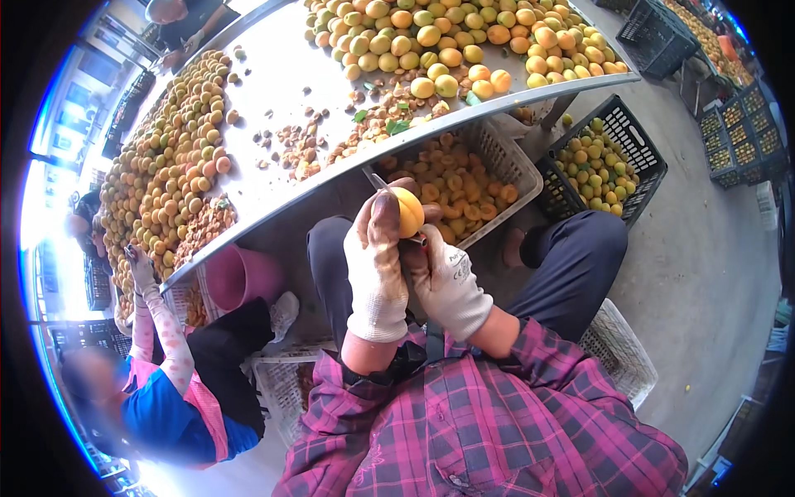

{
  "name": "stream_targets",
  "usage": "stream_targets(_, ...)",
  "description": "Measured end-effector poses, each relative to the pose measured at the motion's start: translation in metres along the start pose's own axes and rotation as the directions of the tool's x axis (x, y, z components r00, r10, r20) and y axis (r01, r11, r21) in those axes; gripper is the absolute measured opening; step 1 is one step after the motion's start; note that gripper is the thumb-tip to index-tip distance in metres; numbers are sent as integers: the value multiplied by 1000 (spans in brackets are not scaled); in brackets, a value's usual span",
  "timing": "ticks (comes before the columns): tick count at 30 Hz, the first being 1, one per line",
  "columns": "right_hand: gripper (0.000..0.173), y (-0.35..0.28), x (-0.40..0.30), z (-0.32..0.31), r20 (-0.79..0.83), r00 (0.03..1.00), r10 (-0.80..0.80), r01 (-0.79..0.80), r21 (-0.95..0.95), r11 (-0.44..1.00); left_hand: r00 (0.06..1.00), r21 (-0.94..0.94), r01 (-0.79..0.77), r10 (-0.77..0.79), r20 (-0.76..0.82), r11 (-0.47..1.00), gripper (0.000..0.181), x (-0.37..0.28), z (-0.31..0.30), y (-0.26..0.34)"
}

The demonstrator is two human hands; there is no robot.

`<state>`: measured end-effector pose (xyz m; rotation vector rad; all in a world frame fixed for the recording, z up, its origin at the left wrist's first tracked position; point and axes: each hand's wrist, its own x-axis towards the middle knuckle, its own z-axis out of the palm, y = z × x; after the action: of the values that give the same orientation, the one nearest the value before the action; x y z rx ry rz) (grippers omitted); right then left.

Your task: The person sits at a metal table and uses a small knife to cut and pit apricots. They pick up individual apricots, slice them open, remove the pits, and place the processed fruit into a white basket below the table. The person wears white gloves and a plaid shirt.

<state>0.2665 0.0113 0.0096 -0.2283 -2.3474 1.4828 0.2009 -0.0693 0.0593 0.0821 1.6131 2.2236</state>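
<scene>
My left hand (377, 273), in a white knit glove with brown-stained fingers, holds a yellow-orange apricot (410, 213) above my lap. A similar glove covers my right hand (452, 282), which grips a small knife (377, 181) against the fruit. Its metal blade shows past the left fingers, and part of it is hidden behind the apricot. Just beyond my hands, under the table edge, a light plastic crate (526, 171) contains many apricot halves (475, 192).
A metal-edged table (273, 214) bears heaps of whole apricots (397, 43) and scattered pits (301, 140). A black crate (649, 146) of apricots stands at right. At left, a seated co-worker (180, 397) works beside a pink bucket (233, 276). Another person (199, 25) is across the table.
</scene>
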Motion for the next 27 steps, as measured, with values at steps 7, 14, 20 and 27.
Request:
stream_targets(7,31,-6,8,-20,144,988,59,-71,81,994,997,70,-41,36,71,997,55,-1,-20,6)
stream_targets(14,38,-25,-7,-18,167,983,70,-69,-14,998,996,-110,-80,83,23,991,48,-12,-15,14)
stream_targets(20,28,-21,-10,-12,3,1000,-24,24,-99,995,1000,-173,-4,-1,-30,985,56,-16,1,11)
stream_targets(27,27,-37,-16,-22,91,995,51,-43,-90,995,999,-64,-13,11,-44,998,54,-16,-1,13)
